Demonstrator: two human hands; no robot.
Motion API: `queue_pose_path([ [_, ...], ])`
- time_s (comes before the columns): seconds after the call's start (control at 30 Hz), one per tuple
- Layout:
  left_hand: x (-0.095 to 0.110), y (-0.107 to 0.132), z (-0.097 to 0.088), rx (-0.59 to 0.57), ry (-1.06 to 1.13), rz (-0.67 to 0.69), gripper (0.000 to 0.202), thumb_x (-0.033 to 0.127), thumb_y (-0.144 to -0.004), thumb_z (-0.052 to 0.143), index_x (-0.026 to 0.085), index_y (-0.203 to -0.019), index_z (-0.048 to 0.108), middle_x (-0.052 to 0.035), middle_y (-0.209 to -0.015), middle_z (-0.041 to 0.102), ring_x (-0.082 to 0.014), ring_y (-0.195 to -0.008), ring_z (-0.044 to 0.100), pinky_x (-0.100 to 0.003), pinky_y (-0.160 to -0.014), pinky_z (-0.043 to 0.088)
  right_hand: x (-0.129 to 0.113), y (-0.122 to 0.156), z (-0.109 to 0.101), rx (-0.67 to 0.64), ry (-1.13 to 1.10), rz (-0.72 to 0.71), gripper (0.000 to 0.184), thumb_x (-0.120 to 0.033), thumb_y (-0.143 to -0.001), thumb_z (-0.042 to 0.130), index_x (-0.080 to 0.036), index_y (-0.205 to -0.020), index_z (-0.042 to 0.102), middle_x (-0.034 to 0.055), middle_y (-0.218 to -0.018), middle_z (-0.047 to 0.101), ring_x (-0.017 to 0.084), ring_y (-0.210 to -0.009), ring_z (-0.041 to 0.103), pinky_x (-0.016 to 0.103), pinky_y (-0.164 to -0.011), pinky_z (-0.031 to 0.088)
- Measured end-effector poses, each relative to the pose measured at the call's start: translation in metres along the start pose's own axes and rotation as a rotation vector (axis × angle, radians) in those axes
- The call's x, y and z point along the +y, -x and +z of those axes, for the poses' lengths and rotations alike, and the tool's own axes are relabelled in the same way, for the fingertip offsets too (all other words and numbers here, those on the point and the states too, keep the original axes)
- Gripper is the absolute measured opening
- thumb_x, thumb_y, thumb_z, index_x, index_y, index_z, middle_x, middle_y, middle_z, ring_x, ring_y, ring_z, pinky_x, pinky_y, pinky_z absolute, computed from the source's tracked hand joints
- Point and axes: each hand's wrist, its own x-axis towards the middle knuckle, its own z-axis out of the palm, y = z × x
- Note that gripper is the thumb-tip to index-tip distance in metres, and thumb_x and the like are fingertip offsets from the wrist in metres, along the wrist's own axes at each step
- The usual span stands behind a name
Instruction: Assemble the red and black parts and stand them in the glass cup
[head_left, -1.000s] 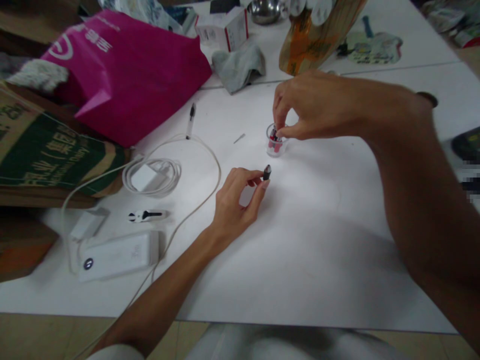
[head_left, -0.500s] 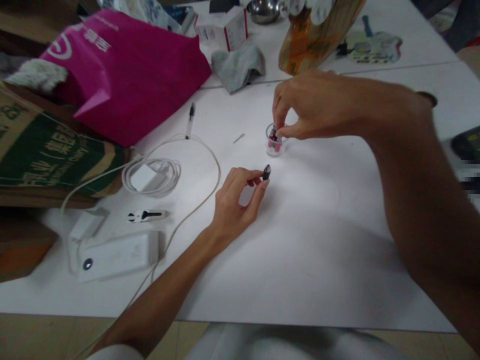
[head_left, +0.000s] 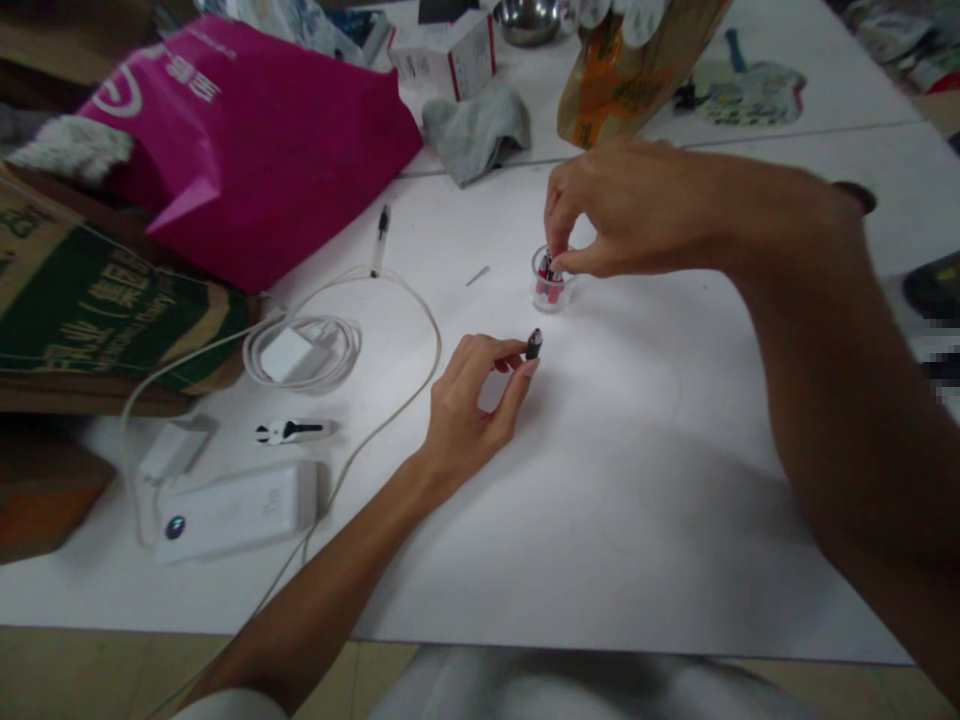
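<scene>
1. The left hand (head_left: pixel 469 410) is seen half closed at lower centre of the frame, with a small dark cylinder (head_left: pixel 533 345) pinched upright between thumb and fingertips.
2. The right hand (head_left: pixel 622 215) is curled into a tight pinch at centre right. Its fingertips (head_left: pixel 562 262) are lowered to the mouth of a small clear plastic cup (head_left: pixel 552 298), on red-and-dark pieces (head_left: pixel 550 272) standing inside; which piece is gripped cannot be told.
3. The cup is set on a white tabletop (head_left: pixel 637 520) at centre, near the cylinder but not touching it.
4. A pen (head_left: pixel 382 240) is laid left of the cup. A white cable (head_left: pixel 304 352) is coiled at centre left, above a white clip (head_left: pixel 292 432) and a white power bank (head_left: pixel 236 510).
5. A magenta bag (head_left: pixel 247 150) and a printed cardboard carton (head_left: pixel 90 310) are heaped at upper left. A grey cloth (head_left: pixel 474 135), a white box (head_left: pixel 444 45) and a steel bowl (head_left: pixel 527 20) are placed along the top edge.
</scene>
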Motion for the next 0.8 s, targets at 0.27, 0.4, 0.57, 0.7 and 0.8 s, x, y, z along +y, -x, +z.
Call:
queue_pose_path([
  [0.27,0.0,0.0,0.0,0.007,-0.007,-0.003,0.007,0.023,-0.113,0.074,0.019,-0.119,0.073,-0.004,-0.097,0.077,-0.0164,-0.09,0.071,-0.033,-0.085,0.062,0.006,0.0,0.004,0.038,-0.078,-0.022,0.015,-0.028,-0.088,0.079,-0.04,-0.088,0.089,0.002,-0.084,0.082,0.027,-0.095,0.076,0.039,-0.092,0.061],
  [0.4,0.0,0.0,0.0,0.003,-0.013,-0.004,0.008,0.025,-0.114,0.073,0.02,-0.12,0.073,-0.0043,-0.097,0.077,-0.0169,-0.089,0.071,-0.034,-0.085,0.063,0.002,0.0,0.002,0.015,-0.007,-0.005,0.018,-0.021,-0.087,0.076,-0.034,-0.087,0.089,0.0045,-0.09,0.083,0.029,-0.094,0.077,0.04,-0.089,0.06],
  [0.57,-0.001,0.0,0.0,0.005,0.002,-0.001,0.007,0.021,-0.112,0.074,0.019,-0.119,0.073,-0.0038,-0.097,0.076,-0.0165,-0.09,0.07,-0.033,-0.086,0.062,-0.002,0.002,-0.001,0.015,0.01,0.005,0.018,-0.021,-0.088,0.076,-0.033,-0.088,0.089,0.0041,-0.09,0.084,0.029,-0.093,0.078,0.04,-0.086,0.06],
  [0.7,-0.001,0.0,-0.001,0.001,0.001,-0.001,0.007,0.021,-0.112,0.074,0.019,-0.119,0.073,-0.0038,-0.098,0.077,-0.0165,-0.091,0.071,-0.033,-0.086,0.062,-0.004,0.002,-0.003,0.017,0.042,0.008,0.018,-0.022,-0.09,0.074,-0.032,-0.091,0.089,0.0039,-0.091,0.085,0.027,-0.091,0.077,0.038,-0.081,0.06],
  [0.8,-0.001,0.0,-0.001,-0.002,-0.012,-0.006,0.008,0.023,-0.113,0.074,0.02,-0.12,0.073,-0.0038,-0.098,0.077,-0.0165,-0.09,0.071,-0.033,-0.086,0.063,-0.003,0.002,-0.002,0.01,0.063,0.013,0.018,-0.021,-0.089,0.075,-0.032,-0.093,0.089,0.0038,-0.093,0.085,0.028,-0.089,0.077,0.039,-0.079,0.06],
])
